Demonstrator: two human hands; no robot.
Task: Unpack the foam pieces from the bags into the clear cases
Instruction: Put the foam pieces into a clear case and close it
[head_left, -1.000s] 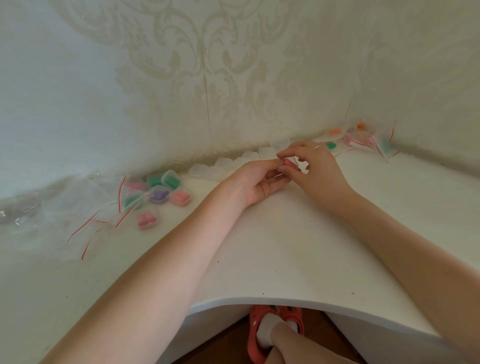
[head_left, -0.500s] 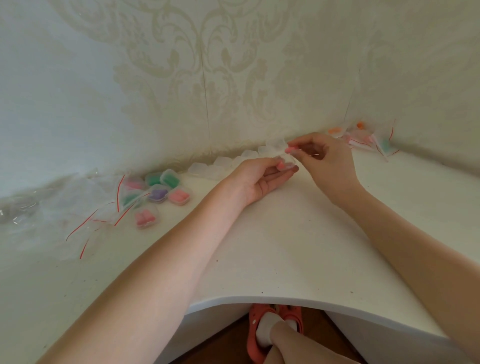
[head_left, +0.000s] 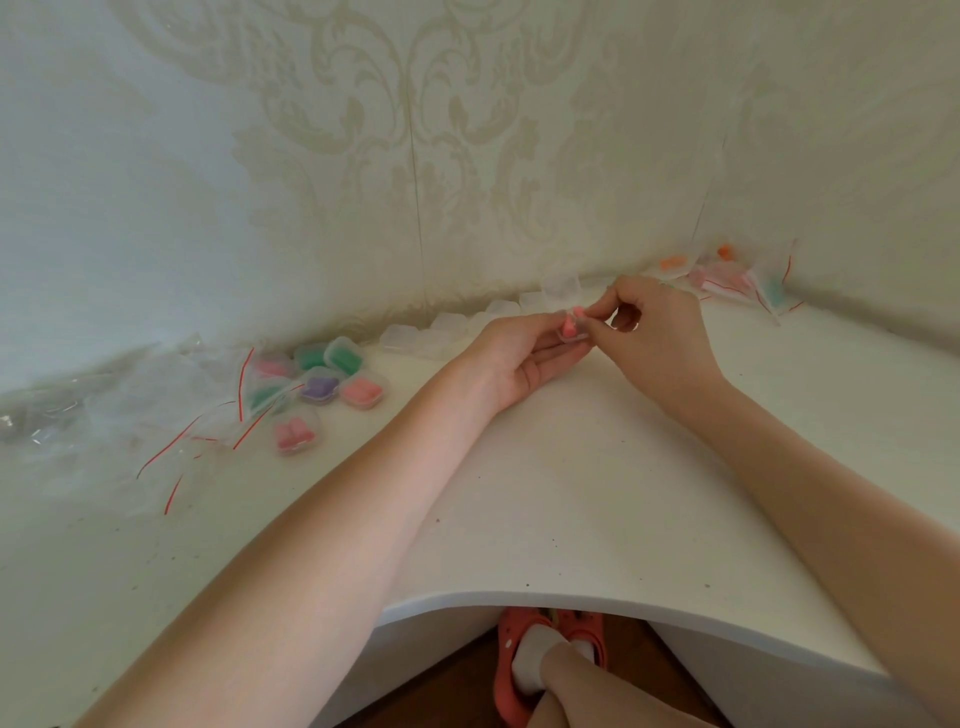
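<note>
Left hand (head_left: 524, 353) cradled a clear case (head_left: 573, 332) on its fingertips, pink foam piece (head_left: 568, 326) inside. Right hand (head_left: 657, 332) pinched the case's far edge — grip tight. Risk: the foam could spring out beneath the grip onto the surface (head_left: 597, 493) — case apparently unlatched.

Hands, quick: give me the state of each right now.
Left hand: palm up, fingers holding a small clear case with a pink foam piece in it.
Right hand: fingertips pinching at that same case.
</note>
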